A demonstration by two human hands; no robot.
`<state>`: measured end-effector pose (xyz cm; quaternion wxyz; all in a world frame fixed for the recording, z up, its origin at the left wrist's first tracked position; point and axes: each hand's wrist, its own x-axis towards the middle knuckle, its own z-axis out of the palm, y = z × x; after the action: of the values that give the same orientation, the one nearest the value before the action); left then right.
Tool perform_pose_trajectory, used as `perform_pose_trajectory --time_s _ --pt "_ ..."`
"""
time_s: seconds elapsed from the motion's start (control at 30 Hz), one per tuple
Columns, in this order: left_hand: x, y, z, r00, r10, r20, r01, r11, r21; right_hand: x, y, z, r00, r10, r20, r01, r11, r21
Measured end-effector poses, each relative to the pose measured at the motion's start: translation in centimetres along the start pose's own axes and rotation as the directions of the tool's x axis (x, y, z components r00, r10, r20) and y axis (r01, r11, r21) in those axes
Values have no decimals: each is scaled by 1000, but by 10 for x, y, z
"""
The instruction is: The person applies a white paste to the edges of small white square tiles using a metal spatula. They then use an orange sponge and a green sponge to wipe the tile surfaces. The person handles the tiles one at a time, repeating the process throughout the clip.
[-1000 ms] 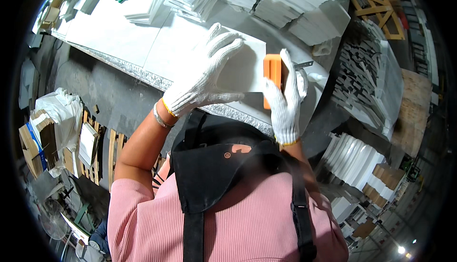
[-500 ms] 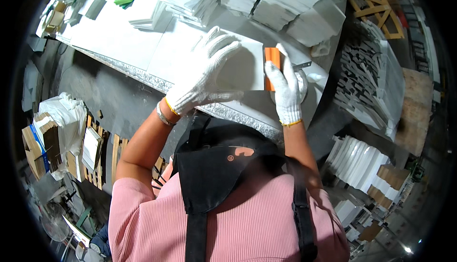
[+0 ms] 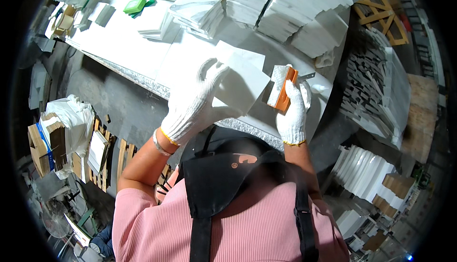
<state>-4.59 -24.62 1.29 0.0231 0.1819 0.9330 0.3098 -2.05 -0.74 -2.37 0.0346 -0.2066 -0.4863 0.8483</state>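
Observation:
My left hand (image 3: pixel 193 100), in a white knit glove with a yellow cuff edge, grips a square white marble tile (image 3: pixel 245 83) by its left side. The tile sits at an angle over another pale tile (image 3: pixel 250 58) on the bench. My right hand (image 3: pixel 294 116), gloved the same way, is closed around an orange sanding block (image 3: pixel 289 88). The block's pale, rough-looking face (image 3: pixel 277 83) points toward the tile, with a small gap between them. A thin metal ruler (image 3: pixel 308 76) lies just beyond the right hand; a round pale object under that hand is mostly hidden.
Stacks of white marble tiles (image 3: pixel 197 7) line the bench's far side, with larger ones (image 3: pixel 295 5) at the back right. A green block (image 3: pixel 134 5) lies far left. On the floor stand a crate of stone offcuts (image 3: pixel 364 81), wrapped cartons (image 3: pixel 71 124) and wooden pallets (image 3: pixel 124 159).
The tile has turned in my left hand, its right edge now slanted and a tile beneath showing. The sanding block has left the tile's edge and tilted, exposing its pale face.

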Motion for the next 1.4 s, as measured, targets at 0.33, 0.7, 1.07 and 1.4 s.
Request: perform_pose_trajectory --time_s 0.33,0.7,1.07,1.4 --pt "45 -14 6 879 446 168 -467 877 112 -22 -8 10 999 -16 47 28 965 -261" --pt "27 -5 25 942 329 61 -331 943 31 20 28 -14 986 -133 96 164 802 -575" --pt "29 -7 26 941 336 24 -337 942 2 14 4 11 969 -194 154 243 620 -746" --pt "28 -8 29 944 330 13 -330 944 3 9 2 27 988 -148 42 140 748 -649"
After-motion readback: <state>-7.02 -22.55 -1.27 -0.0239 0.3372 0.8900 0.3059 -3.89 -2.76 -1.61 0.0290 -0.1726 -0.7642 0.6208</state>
